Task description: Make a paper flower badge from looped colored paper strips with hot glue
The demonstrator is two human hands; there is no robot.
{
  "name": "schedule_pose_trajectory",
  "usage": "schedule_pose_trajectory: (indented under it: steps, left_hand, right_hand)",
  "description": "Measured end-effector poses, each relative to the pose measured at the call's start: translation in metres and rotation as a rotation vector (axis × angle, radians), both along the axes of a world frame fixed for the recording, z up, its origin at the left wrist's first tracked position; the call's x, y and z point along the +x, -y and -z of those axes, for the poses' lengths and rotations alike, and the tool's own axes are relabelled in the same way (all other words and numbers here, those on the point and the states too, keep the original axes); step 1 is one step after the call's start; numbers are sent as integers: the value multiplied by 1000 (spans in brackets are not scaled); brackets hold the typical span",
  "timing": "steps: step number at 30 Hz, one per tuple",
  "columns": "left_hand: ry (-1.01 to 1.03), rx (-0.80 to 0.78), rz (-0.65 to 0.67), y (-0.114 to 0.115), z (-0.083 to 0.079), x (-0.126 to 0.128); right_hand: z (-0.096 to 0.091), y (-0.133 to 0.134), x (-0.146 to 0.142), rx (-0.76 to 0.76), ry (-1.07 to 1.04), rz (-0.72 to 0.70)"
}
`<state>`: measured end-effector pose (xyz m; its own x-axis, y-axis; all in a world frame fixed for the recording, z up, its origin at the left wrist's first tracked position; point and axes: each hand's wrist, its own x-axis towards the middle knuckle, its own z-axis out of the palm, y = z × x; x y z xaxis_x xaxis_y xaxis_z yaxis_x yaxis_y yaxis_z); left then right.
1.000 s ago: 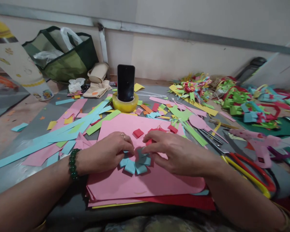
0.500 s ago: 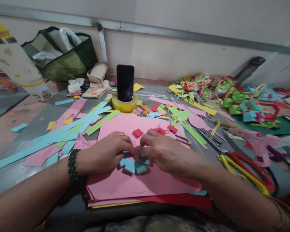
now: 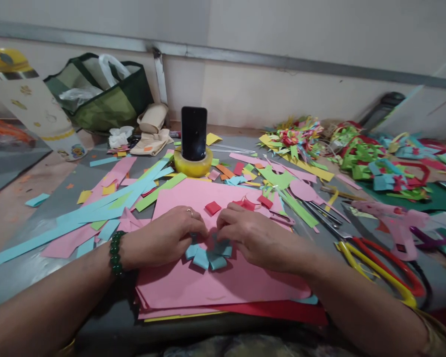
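My left hand [image 3: 165, 238] and my right hand [image 3: 260, 237] meet over a small piece made of folded blue paper squares [image 3: 208, 255]. Both pinch it from either side, fingers curled onto it. The piece rests on a pink sheet [image 3: 215, 277] that tops a stack of coloured paper, with a red sheet [image 3: 282, 311] showing beneath. Small red paper squares [image 3: 212, 208] lie just beyond my fingers. A green bead bracelet [image 3: 115, 253] is on my left wrist, and a ring on that hand.
A phone [image 3: 193, 133] stands in a yellow tape roll [image 3: 193, 163] behind the sheet. Long blue and green paper strips [image 3: 96, 213] lie left. Scissors with red and yellow handles [image 3: 382, 265] lie right. Heaps of paper scraps [image 3: 356, 153] fill the back right; a green bag [image 3: 99, 91] sits back left.
My right hand has drawn in leftward, closing on the blue piece beside my left hand. The view has shifted slightly down.
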<state>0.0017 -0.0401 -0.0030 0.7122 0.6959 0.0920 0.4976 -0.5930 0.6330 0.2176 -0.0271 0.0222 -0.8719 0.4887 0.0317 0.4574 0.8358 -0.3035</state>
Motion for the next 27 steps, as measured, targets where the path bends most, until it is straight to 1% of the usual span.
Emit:
schedule_pose_trajectory:
  steps: [2, 4, 7, 8, 9, 11, 13, 15, 17, 21, 27]
  left_hand:
    - [26, 1, -66, -3, 0, -4]
    - [79, 44, -182, -8, 0, -10]
    - [136, 140, -370, -18, 2, -21]
    - [140, 165, -405, -20, 2, -23]
    - [140, 178, -411, -22, 3, -24]
    - [132, 169, -346, -22, 4, -22]
    - [99, 155, -234, -19, 5, -17]
    - [36, 171, -138, -15, 8, -11]
    - [-29, 202, -81, -12, 11, -7]
    - [-78, 222, -68, -9, 13, -5]
    - [-98, 181, -87, -9, 11, -5]
  right_hand:
    - [-2, -1, 3, 11, -66, 56]
    - [-3, -3, 6, 27, -102, 92]
    - [-2, -4, 8, 54, -69, 71]
    - [-1, -4, 8, 73, -45, 59]
    - [0, -4, 7, 93, -18, 45]
    - [3, -4, 6, 126, 33, 14]
    - [4, -3, 5, 133, 69, -9]
    - [4, -2, 3, 125, 95, -21]
    - [4, 0, 1, 125, 120, -12]
    - [3, 1, -2, 121, 145, 9]
    - [7, 3, -3, 126, 114, -3]
